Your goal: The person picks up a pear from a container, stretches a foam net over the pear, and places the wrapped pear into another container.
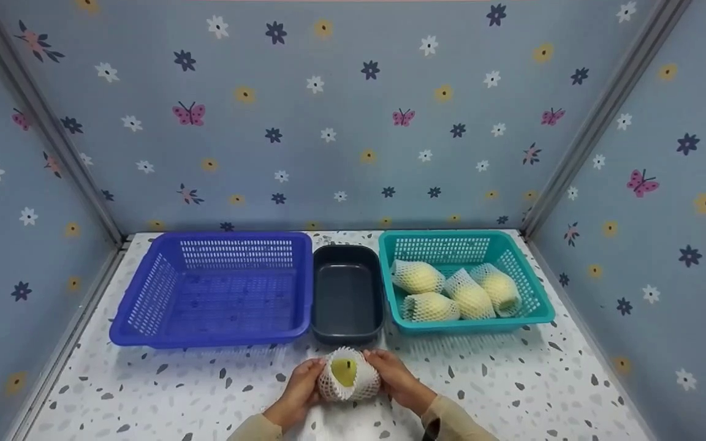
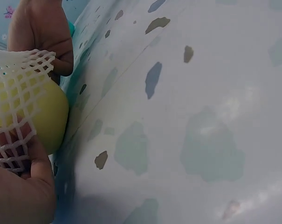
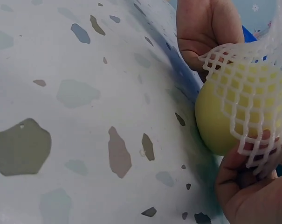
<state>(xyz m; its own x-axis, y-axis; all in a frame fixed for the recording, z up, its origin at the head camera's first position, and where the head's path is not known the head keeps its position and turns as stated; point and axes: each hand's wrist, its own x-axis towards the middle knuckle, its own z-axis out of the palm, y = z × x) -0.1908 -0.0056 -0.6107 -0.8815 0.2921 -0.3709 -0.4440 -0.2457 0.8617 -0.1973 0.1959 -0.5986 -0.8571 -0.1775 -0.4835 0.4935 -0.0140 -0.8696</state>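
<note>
A yellow-green fruit (image 1: 342, 373) with a short dark stem, perhaps a pear, sits in a white foam net (image 1: 365, 381) at the table's front middle. The stem end shows through the net's opening. My left hand (image 1: 299, 391) pinches the net's left side, and my right hand (image 1: 399, 381) pinches its right side. Both wrist views show the smooth yellow fruit (image 2: 56, 116) bare at its lower end, with the net (image 3: 248, 102) spread around the rest. Fingers of the right hand (image 3: 257, 196) show through the mesh.
Behind the hands stand a purple basket (image 1: 212, 339) at left, a dark grey tub (image 1: 347, 337) in the middle and a teal basket (image 1: 469, 326) at right. Several net-wrapped fruits (image 1: 472, 300) lie in the teal basket. Patterned walls (image 1: 341, 122) enclose the speckled table (image 1: 163, 398).
</note>
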